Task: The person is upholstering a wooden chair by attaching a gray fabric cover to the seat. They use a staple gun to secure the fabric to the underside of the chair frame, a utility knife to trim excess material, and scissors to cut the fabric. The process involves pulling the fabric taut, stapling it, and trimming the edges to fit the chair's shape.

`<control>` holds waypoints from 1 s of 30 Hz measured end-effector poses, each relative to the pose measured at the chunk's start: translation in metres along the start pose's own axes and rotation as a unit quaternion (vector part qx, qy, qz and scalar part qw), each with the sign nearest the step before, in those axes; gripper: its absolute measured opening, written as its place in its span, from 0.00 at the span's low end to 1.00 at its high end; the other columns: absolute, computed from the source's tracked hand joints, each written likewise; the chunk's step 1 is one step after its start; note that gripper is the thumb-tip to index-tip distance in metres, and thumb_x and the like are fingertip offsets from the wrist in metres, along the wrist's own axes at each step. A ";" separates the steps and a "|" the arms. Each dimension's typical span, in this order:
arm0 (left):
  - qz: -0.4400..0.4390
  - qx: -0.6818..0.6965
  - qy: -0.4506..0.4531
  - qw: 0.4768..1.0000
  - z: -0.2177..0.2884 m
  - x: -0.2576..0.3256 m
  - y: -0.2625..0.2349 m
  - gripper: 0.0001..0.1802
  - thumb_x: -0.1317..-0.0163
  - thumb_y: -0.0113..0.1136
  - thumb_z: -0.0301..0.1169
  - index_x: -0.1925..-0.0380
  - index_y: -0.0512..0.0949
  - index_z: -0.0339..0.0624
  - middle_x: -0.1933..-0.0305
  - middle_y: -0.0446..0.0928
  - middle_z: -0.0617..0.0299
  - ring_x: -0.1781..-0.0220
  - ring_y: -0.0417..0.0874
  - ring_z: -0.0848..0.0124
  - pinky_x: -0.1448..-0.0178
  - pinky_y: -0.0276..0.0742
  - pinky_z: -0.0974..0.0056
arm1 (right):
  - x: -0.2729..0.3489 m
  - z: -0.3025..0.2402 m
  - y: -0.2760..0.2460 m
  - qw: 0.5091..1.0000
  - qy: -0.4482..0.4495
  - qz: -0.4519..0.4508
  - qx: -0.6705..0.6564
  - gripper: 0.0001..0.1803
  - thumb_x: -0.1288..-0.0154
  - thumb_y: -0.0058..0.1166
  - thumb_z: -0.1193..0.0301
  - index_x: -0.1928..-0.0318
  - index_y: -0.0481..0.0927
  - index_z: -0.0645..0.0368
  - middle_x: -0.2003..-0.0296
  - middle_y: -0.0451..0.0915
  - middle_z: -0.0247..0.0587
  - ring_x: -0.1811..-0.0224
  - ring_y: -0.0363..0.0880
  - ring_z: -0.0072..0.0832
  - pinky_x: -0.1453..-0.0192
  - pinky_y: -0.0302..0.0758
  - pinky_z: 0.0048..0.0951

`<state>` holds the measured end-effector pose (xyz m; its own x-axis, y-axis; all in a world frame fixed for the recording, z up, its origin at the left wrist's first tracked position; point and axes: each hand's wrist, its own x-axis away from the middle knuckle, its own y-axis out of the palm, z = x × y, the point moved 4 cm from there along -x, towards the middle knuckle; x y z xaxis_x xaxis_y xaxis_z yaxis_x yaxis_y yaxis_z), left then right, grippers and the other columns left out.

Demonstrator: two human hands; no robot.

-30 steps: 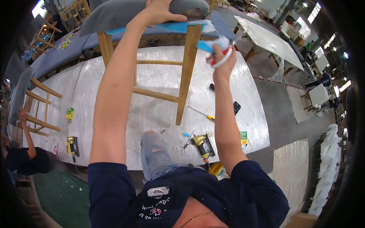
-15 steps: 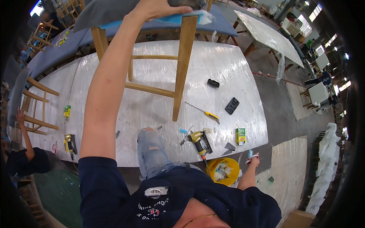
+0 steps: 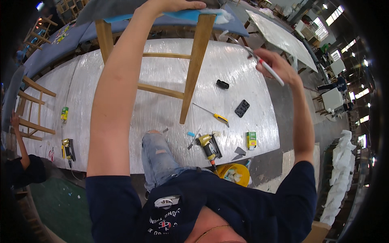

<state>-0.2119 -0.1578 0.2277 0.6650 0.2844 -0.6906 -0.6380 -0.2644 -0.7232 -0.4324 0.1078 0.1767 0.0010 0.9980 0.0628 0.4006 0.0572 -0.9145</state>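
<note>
A wooden chair (image 3: 197, 60) with a grey-covered seat (image 3: 91, 12) is in front of me at the top. Blue foam (image 3: 182, 15) and white wadding (image 3: 223, 17) show along the seat's edge. My left hand (image 3: 172, 5) grips that edge, thumb stretched along it; its other fingers are mostly hidden. To the right of the chair, raised above the table, my right hand (image 3: 277, 67) is closed on a pair of scissors (image 3: 269, 72) with white and red handles. Motion blurs the blades, which point toward the chair's upper corner.
On the plastic-covered table (image 3: 162, 113) lie a staple gun (image 3: 208, 146), a yellow screwdriver (image 3: 219, 117), two black pieces (image 3: 242, 108) and a green box (image 3: 251, 140). A yellow bucket (image 3: 245, 175) with scraps stands at the near edge. Another person's arm (image 3: 21, 139) reaches to a chair (image 3: 36, 125) at left.
My right hand has come up from beside the bucket to near the chair's right side, carrying the scissors. My left hand stays on the seat edge. The view has shifted slightly.
</note>
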 end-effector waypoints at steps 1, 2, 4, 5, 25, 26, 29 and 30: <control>0.000 0.003 -0.005 1.000 0.000 0.002 -0.004 0.48 0.49 0.65 0.65 0.32 0.68 0.53 0.31 0.66 0.52 0.26 0.60 0.53 0.24 0.46 0.45 | -0.013 -0.012 -0.011 1.000 0.000 0.013 0.009 0.34 0.34 0.55 0.41 0.43 0.78 0.57 0.73 0.71 0.29 0.74 0.68 0.17 0.68 0.70 0.25; -0.001 0.010 -0.008 1.000 0.003 0.004 -0.004 0.48 0.49 0.65 0.65 0.32 0.68 0.53 0.31 0.66 0.52 0.26 0.60 0.53 0.24 0.46 0.45 | -0.023 -0.016 -0.020 0.999 0.003 0.027 0.019 0.35 0.35 0.55 0.39 0.43 0.78 0.56 0.74 0.71 0.29 0.74 0.68 0.17 0.69 0.69 0.25; 0.001 0.011 -0.012 1.000 0.005 0.006 -0.006 0.48 0.49 0.65 0.65 0.32 0.68 0.53 0.31 0.66 0.52 0.26 0.60 0.53 0.24 0.46 0.45 | -0.041 -0.019 -0.037 0.999 -0.007 0.014 0.050 0.45 0.39 0.56 0.33 0.38 0.76 0.60 0.64 0.83 0.41 0.67 0.79 0.26 0.65 0.77 0.28; 0.002 0.011 -0.014 1.000 0.007 0.008 -0.005 0.48 0.49 0.65 0.64 0.32 0.68 0.53 0.31 0.66 0.52 0.26 0.60 0.53 0.24 0.46 0.45 | -0.045 -0.023 -0.044 0.998 -0.006 0.000 0.062 0.45 0.39 0.56 0.33 0.39 0.77 0.61 0.65 0.83 0.41 0.67 0.79 0.26 0.66 0.77 0.28; 0.009 0.023 -0.018 1.000 0.015 0.015 -0.005 0.47 0.49 0.66 0.62 0.32 0.68 0.51 0.30 0.65 0.51 0.25 0.58 0.52 0.23 0.44 0.44 | -0.094 -0.024 -0.069 0.991 -0.044 -0.032 0.124 0.46 0.42 0.54 0.29 0.40 0.79 0.57 0.81 0.72 0.28 0.82 0.72 0.17 0.81 0.66 0.22; 0.009 0.021 -0.019 1.000 0.014 0.015 -0.006 0.47 0.49 0.66 0.62 0.32 0.68 0.51 0.30 0.65 0.51 0.25 0.58 0.52 0.23 0.44 0.44 | -0.096 -0.027 -0.070 0.991 -0.045 -0.031 0.126 0.46 0.41 0.55 0.29 0.41 0.79 0.57 0.82 0.72 0.28 0.82 0.72 0.17 0.81 0.66 0.22; 0.013 0.017 -0.021 1.000 0.012 0.016 -0.007 0.47 0.49 0.66 0.62 0.32 0.68 0.51 0.30 0.65 0.51 0.25 0.58 0.52 0.23 0.44 0.44 | -0.094 -0.034 -0.069 0.990 -0.054 -0.052 0.116 0.44 0.41 0.56 0.31 0.41 0.80 0.58 0.82 0.71 0.28 0.82 0.71 0.16 0.81 0.64 0.22; 0.015 0.019 -0.022 0.999 0.013 0.016 -0.007 0.47 0.49 0.66 0.62 0.32 0.68 0.51 0.30 0.65 0.50 0.25 0.58 0.52 0.23 0.44 0.44 | -0.095 -0.032 -0.069 0.991 -0.060 -0.038 0.111 0.45 0.41 0.56 0.30 0.42 0.80 0.58 0.82 0.71 0.28 0.83 0.71 0.17 0.81 0.63 0.22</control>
<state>-0.2015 -0.1397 0.2219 0.6289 0.3166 -0.7101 -0.6715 -0.2392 -0.7013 -0.4312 0.0087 0.2464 -0.1354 0.9858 0.0995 0.1842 0.1237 -0.9751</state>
